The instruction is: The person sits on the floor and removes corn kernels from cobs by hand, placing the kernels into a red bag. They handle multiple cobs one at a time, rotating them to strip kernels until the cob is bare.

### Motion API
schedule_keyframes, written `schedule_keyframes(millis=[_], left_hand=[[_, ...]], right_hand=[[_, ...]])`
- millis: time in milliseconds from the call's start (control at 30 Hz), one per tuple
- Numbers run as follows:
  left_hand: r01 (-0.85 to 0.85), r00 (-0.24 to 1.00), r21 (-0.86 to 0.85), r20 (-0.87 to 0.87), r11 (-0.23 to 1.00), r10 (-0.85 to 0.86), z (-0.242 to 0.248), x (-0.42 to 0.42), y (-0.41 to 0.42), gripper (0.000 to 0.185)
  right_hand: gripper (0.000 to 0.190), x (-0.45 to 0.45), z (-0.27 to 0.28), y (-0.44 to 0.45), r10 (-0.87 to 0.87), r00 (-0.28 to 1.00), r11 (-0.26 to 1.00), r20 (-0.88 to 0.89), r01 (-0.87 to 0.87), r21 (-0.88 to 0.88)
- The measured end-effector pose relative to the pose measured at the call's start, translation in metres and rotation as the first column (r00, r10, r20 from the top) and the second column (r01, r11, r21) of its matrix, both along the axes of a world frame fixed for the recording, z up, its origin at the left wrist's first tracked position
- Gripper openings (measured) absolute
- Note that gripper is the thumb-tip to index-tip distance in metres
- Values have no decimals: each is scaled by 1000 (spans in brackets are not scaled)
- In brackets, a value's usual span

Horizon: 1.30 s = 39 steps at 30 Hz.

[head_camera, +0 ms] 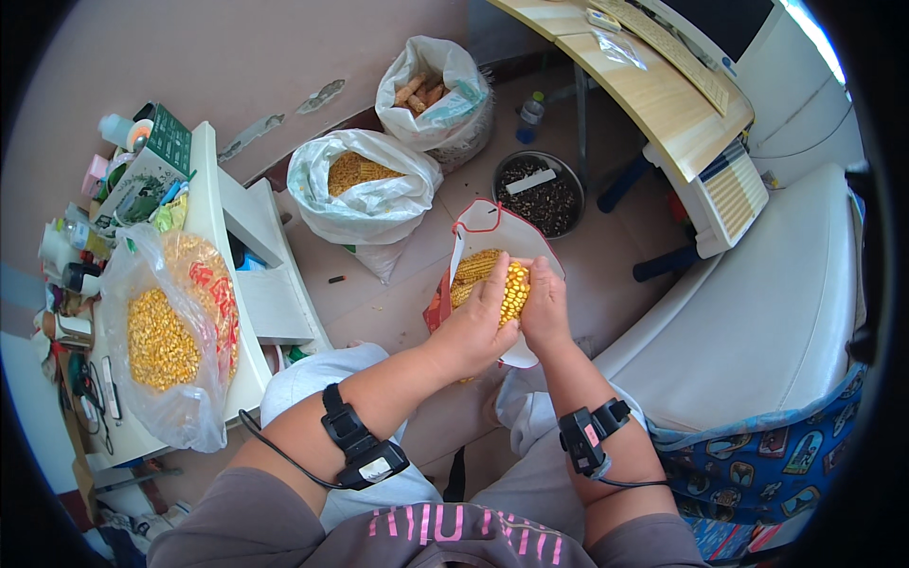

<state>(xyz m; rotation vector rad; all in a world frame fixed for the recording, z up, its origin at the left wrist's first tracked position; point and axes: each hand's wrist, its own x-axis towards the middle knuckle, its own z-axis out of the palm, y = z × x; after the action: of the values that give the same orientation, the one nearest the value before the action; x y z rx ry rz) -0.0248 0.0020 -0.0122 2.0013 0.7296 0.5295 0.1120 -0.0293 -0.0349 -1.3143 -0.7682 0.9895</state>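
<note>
Both of my hands are closed around one ear of yellow corn (514,292), its kernels showing between them. My left hand (483,316) grips it from the left and my right hand (547,305) from the right. Just beneath them stands an open red-and-white paper bag (497,226) with a red cord handle, holding several more corn ears (474,268). The lower part of the held ear is partly hidden by my fingers.
At the left, a clear plastic bag of loose kernels (163,341) lies on a white table (248,383). Ahead stand a woven sack (362,213) of yellow material, another sack (458,128) holding cobs, and a metal basin (579,206). A computer desk (625,92) and pale seat (746,319) are at right.
</note>
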Motion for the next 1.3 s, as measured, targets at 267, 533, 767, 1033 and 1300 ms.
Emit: schedule_keyframes(millis=[267, 533, 767, 1033, 1300], left_hand=[[-20, 991, 90, -128, 996, 31, 1, -2, 4, 85], [-7, 993, 103, -118, 995, 19, -2, -1, 3, 85], [30, 993, 34, -112, 999, -26, 2, -2, 4, 85], [79, 992, 29, -96, 996, -76, 6, -5, 13, 85], [91, 995, -30, -38, 995, -92, 16, -4, 15, 82]], right_hand=[[45, 1, 9, 5, 10, 970, 985, -243, -52, -166], [42, 1, -10, 0, 53, 981, 997, 189, -42, -62], [41, 0, -14, -3, 16, 979, 999, 205, -10, -31], [42, 5, -8, 1, 81, 996, 997, 39, -82, 14], [36, 7, 7, 5, -7, 935, 993, -355, -36, -116]])
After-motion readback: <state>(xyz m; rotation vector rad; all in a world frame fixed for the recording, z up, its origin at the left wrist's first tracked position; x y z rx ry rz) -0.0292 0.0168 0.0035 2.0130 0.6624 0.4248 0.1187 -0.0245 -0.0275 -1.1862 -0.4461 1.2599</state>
